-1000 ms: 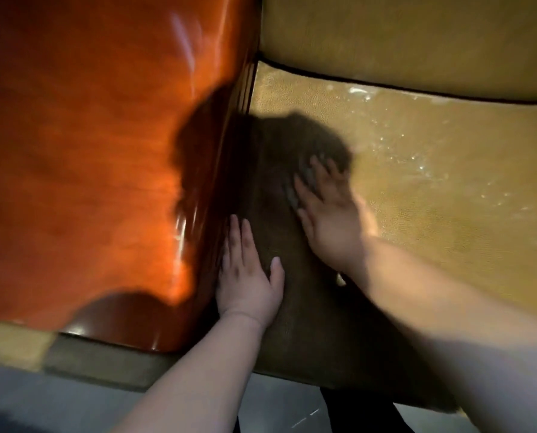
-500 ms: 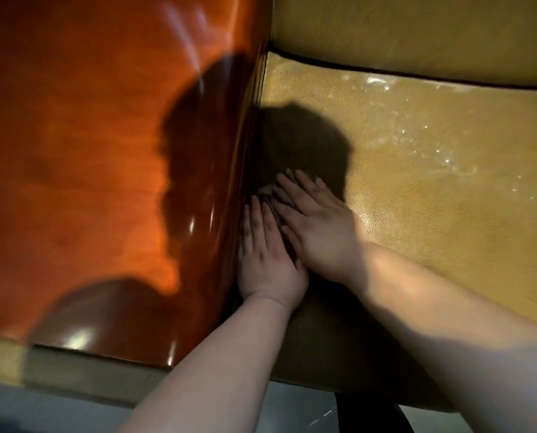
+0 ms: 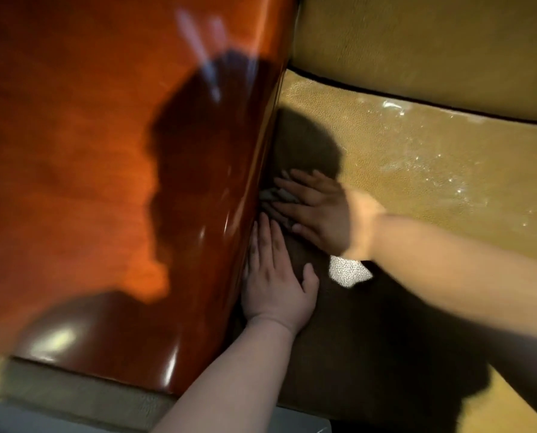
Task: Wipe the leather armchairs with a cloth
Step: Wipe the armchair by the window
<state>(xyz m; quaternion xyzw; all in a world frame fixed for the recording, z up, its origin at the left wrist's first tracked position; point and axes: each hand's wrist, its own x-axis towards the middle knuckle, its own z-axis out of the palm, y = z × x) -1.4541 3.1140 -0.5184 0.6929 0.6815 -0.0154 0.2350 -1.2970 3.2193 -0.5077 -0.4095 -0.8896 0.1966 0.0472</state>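
Observation:
A tan leather armchair seat [image 3: 417,189] fills the right half, with its backrest [image 3: 417,48] above. A glossy reddish wooden armrest [image 3: 104,182] stands on the left. My right hand [image 3: 317,210] lies flat with straight fingers on a small grey cloth [image 3: 273,196], pressing it into the gap where the seat meets the armrest. Only a crumpled bit of the cloth shows between the fingers. My left hand [image 3: 276,282] rests flat on the seat, fingers straight, alongside the armrest just below the right hand.
Wet streaks and droplets glisten on the seat's far right [image 3: 442,170]. A deep shadow covers the seat's near part. The seat's front edge [image 3: 339,414] and a pale floor strip [image 3: 73,420] run along the bottom.
Both hands have slid left against the armrest over the past second. The right hand has edged a little farther up the gap, and the left hand now sits slightly lower than it.

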